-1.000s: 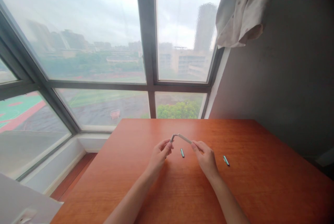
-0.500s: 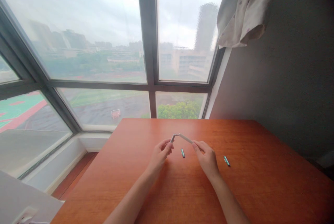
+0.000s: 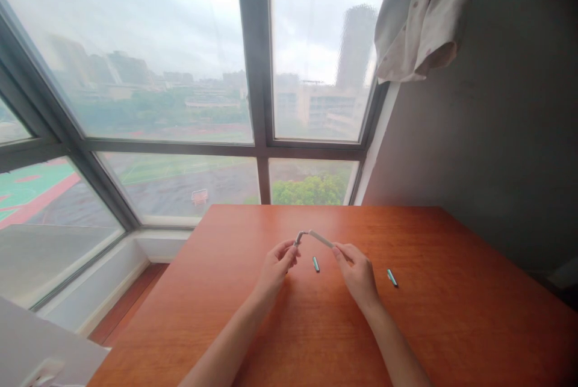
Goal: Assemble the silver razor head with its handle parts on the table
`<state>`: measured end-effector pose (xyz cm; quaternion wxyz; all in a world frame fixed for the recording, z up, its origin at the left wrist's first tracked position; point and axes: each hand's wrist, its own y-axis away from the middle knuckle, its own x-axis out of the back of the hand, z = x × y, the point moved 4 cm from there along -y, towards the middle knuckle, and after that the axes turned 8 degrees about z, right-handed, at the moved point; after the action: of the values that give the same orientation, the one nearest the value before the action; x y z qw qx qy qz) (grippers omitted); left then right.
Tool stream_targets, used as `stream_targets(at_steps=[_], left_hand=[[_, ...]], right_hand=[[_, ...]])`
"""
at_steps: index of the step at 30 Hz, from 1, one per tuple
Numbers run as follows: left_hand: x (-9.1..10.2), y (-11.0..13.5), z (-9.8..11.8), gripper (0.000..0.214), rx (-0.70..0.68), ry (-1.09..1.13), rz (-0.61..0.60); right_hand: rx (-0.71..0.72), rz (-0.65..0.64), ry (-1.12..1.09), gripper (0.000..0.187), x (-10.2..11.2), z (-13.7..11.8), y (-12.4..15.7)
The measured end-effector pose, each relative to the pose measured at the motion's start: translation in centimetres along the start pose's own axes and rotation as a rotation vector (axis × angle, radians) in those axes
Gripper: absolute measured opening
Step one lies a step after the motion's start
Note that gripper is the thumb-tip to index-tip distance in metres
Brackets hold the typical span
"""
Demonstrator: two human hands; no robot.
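Both hands are raised a little above an orange-brown wooden table point(image 3: 451, 327). My left hand point(image 3: 276, 266) pinches a short grey piece point(image 3: 298, 237). My right hand point(image 3: 359, 272) pinches a slim pale stick point(image 3: 320, 238). The two parts meet at their far ends in a peak between the hands. A small teal and silver cylinder point(image 3: 315, 264) lies on the table between the hands. A second teal cylinder point(image 3: 392, 277) lies just right of my right hand.
A large window with dark frames point(image 3: 255, 104) stands beyond the table's far edge. A grey wall point(image 3: 497, 134) runs along the right side, with pale cloth point(image 3: 415, 20) hanging at the top. A white object point(image 3: 40, 369) shows at the lower left corner.
The hands and the two joined parts keep their pose. Only the view has shifted very slightly.
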<state>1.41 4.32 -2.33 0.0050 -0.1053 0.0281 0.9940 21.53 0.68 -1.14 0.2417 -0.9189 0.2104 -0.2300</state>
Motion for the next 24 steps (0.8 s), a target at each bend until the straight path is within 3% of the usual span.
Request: stream_targets(at_steps=[24], left_hand=[[-0.01,0.07,0.14,0.047,-0.006,-0.007,-0.005]], right_hand=[[0.022,0.003,0.04,0.032,0.09,-0.16,-0.07]])
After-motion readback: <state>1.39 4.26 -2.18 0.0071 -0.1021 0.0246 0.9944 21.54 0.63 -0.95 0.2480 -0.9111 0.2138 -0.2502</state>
